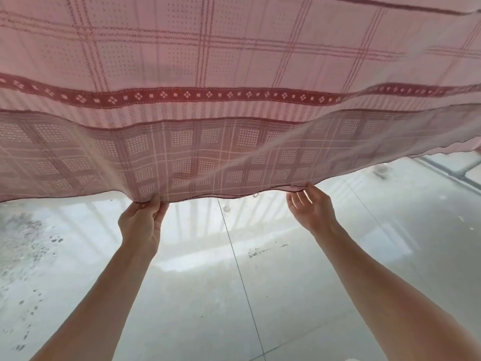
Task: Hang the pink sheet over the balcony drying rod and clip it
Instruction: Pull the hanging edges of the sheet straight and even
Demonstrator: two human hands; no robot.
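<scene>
The pink sheet [234, 74], checked with a dark red patterned band, hangs across the whole upper half of the view in two layers. My left hand [141, 222] pinches its lower hem left of centre. My right hand [311, 207] is at the same hem further right, thumb up against the edge and fingers spread and fairly straight below it. Between the hands the hem sags slightly. The drying rod and any clips are hidden or out of view.
Below the sheet lies a pale tiled floor [234, 295] with dark stains at the left [28, 243]. At the right edge a railing or metal frame [458, 175] shows near floor level. Bar shadows fall on the tiles under the hem.
</scene>
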